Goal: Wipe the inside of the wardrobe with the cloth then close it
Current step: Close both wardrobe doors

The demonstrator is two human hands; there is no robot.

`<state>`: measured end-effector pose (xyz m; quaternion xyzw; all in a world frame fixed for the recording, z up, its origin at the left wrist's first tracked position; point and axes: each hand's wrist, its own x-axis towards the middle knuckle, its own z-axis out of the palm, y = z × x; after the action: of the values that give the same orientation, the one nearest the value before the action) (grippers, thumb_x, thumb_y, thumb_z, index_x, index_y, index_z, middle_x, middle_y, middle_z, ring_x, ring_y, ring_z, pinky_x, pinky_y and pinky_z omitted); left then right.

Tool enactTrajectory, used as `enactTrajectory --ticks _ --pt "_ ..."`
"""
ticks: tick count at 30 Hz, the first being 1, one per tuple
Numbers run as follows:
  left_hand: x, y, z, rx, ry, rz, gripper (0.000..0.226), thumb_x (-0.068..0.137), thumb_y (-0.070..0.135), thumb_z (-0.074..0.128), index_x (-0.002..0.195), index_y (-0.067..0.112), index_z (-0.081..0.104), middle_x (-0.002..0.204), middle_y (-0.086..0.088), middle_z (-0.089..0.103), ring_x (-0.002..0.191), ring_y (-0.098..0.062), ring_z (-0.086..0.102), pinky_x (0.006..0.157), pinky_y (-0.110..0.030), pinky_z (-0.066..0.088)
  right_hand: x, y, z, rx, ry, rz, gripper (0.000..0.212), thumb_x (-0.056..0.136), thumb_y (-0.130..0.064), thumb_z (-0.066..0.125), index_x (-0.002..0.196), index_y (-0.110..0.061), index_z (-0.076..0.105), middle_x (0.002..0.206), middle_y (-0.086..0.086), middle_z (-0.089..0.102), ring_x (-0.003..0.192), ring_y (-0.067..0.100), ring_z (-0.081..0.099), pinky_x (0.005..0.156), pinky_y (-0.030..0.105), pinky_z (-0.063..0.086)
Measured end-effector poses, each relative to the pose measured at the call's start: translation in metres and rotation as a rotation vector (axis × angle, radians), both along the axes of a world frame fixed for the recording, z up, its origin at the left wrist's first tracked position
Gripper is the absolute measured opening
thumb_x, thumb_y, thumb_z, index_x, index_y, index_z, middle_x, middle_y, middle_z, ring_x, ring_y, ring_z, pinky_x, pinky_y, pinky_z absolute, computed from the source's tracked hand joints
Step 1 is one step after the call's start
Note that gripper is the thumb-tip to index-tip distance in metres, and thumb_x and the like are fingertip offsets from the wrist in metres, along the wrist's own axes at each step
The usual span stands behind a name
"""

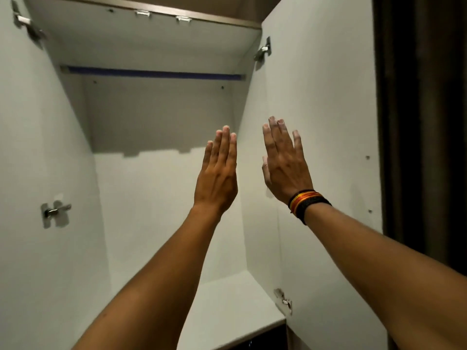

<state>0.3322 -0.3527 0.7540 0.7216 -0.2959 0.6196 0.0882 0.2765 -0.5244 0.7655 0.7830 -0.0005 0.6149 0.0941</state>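
Fingers (278,137) on our right hand (285,170) are stretched out straight and slightly spread, holding nothing, at the right of centre in the frame, in front of the inner face of the right door (326,117); we cannot tell whether they touch it. Our left hand (217,180), just beside it at centre, is also flat with its fingers pressed together, empty. A black, red and yellow wristband (307,204) circles our right wrist. We see no cloth anywhere in the frame. Below our arms lies the white wardrobe shelf (235,306), lower centre. Both doors stand open: the left door (27,147) fills the left edge, with a metal hinge (54,212) at mid-left. Further back, the wardrobe (156,198) shows its bare white rear panel. Highest and deepest, a blue rail (151,73) spans the upper centre.
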Motion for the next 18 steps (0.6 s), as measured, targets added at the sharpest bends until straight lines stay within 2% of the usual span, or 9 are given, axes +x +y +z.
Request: enactTrajectory --ticks 5,9,11,13,14,16,18 --pt "-0.025 -0.063 0.032 0.086 -0.036 -0.103 0.069 0.099 0.001 0.04 0.161 0.002 0.011 0.17 -0.017 0.005 0.158 -0.03 0.004 0.129 -0.045 0.013 -0.033 -0.043 0.008 0.118 -0.096 -0.016 0.074 0.095 -0.016 0.048 0.161 -0.007 0.016 0.17 0.016 0.011 0.157 0.031 0.009 0.126 0.056 0.013" --pt "-0.053 -0.124 0.043 0.231 -0.038 -0.218 0.06 0.104 0.011 0.035 0.161 0.006 0.018 0.17 -0.015 0.012 0.158 -0.028 0.008 0.129 -0.044 0.01 -0.068 -0.089 0.005 0.464 -0.316 0.058 0.069 0.095 -0.018 0.046 0.158 -0.009 0.023 0.169 0.014 0.015 0.157 0.029 0.012 0.127 0.049 0.008" --pt "-0.071 -0.158 0.047 0.316 -0.023 -0.266 0.056 0.106 0.017 0.031 0.161 0.008 0.022 0.17 -0.013 0.017 0.158 -0.027 0.011 0.129 -0.041 0.009 -0.081 -0.117 -0.006 0.661 -0.375 0.095 0.063 0.096 -0.018 0.046 0.156 -0.009 0.029 0.166 0.013 0.025 0.155 0.027 0.021 0.126 0.045 0.012" --pt "-0.09 -0.192 0.051 0.424 -0.046 -0.279 0.054 0.108 0.021 0.029 0.16 0.01 0.023 0.169 -0.011 0.02 0.158 -0.027 0.013 0.129 -0.04 0.008 -0.09 -0.148 -0.022 0.899 -0.362 0.196 0.048 0.1 -0.023 0.044 0.146 -0.009 0.045 0.149 0.013 0.05 0.139 0.025 0.045 0.117 0.041 0.034" --pt "-0.097 -0.206 0.053 0.489 -0.063 -0.267 0.053 0.108 0.022 0.028 0.16 0.011 0.024 0.169 -0.01 0.022 0.158 -0.026 0.014 0.129 -0.04 0.007 -0.093 -0.161 -0.031 1.02 -0.314 0.229 0.039 0.1 -0.026 0.042 0.132 -0.008 0.056 0.129 0.013 0.061 0.12 0.025 0.056 0.104 0.038 0.043" --pt "-0.109 -0.231 0.054 0.626 -0.093 -0.209 0.051 0.108 0.024 0.028 0.158 0.012 0.031 0.166 -0.009 0.029 0.157 -0.027 0.016 0.129 -0.04 0.005 -0.095 -0.184 -0.046 1.261 -0.219 0.269 0.031 0.101 -0.027 0.043 0.098 -0.005 0.064 0.096 0.016 0.06 0.091 0.028 0.056 0.081 0.036 0.042" --pt "-0.116 -0.248 0.052 0.733 -0.112 -0.111 0.049 0.107 0.024 0.034 0.154 0.012 0.04 0.162 -0.009 0.038 0.156 -0.028 0.019 0.129 -0.043 0.004 -0.092 -0.195 -0.058 1.478 -0.198 0.357 0.034 0.101 -0.022 0.05 0.076 -0.004 0.062 0.085 0.018 0.057 0.074 0.028 0.054 0.069 0.036 0.041"
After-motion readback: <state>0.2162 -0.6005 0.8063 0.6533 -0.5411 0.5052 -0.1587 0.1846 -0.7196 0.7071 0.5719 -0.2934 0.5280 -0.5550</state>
